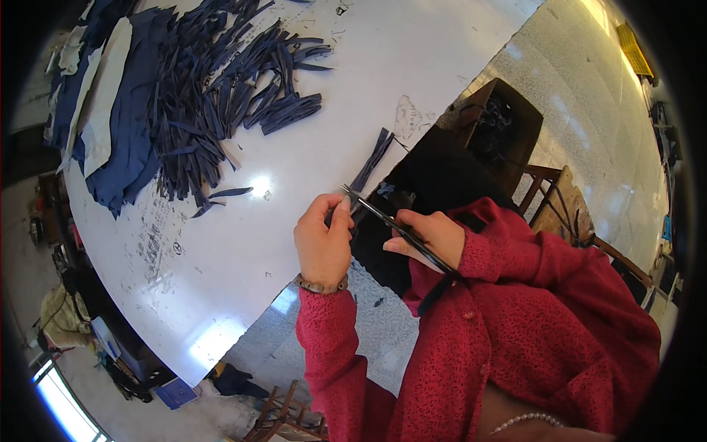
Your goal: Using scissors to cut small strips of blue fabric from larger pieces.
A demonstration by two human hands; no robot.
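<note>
Near the table's front edge, my left hand point(324, 237) is closed in a pinch on a dark fabric strip point(358, 215), mostly hidden by my fingers and the blades. My right hand point(434, 237) grips a pair of long scissors point(389, 221), its thumb on top. Their tips reach my left thumb and fingertips; whether the blades are apart is hard to make out. Just beyond lies a small bundle of navy strips point(373, 159) along the table edge. A large heap of similar strips point(199, 103) spreads at the far left.
The white table point(243, 295) carries scattered dark scraps and printed marks. At far left lie folded navy cloth point(136, 118) and white pieces point(107, 110). Dark cloth point(449, 173) covers my lap, beside a brown bin point(508, 121). A wooden stool point(280, 416) stands below.
</note>
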